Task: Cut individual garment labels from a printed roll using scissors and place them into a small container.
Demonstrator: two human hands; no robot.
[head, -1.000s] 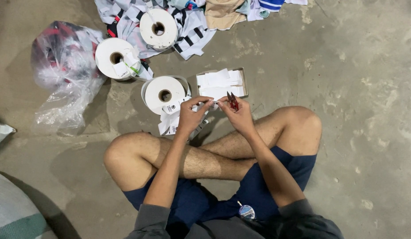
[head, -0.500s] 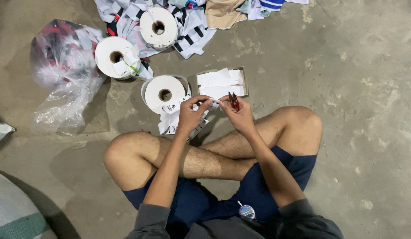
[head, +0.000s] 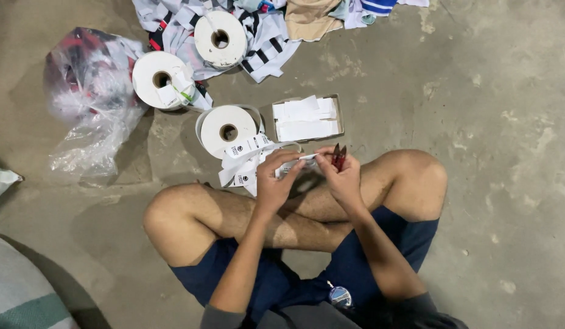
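Far left on the concrete floor lies a crumpled clear plastic bag with coloured cloth inside, set aside out of arm's reach. Next to it a white label roll lies flat on its side, loose tags over its edge; a second roll rests further back on a heap of striped garments. A third roll lies nearest the knees, flat so that its tape can pay off freely, and a printed label strip runs from it toward the hands. Just right of that roll a shallow cardboard tray holds stacked cut labels, near enough to drop pieces into without leaning.

The person sits cross-legged, hands raised above the shins. The left hand has its grip pinched on the free end of the strip, holding it taut and level. The right hand has its grip clenched round small red snips, blades pointing up and away at the strip's end; whether the blades touch the strip cannot be told. Holding the strip between both hands keeps the cut line steady.

Against the earlier frames, rolls, bag, tray and legs lie unchanged. The hands remain in the same place; any difference in the fingers is too slight to judge
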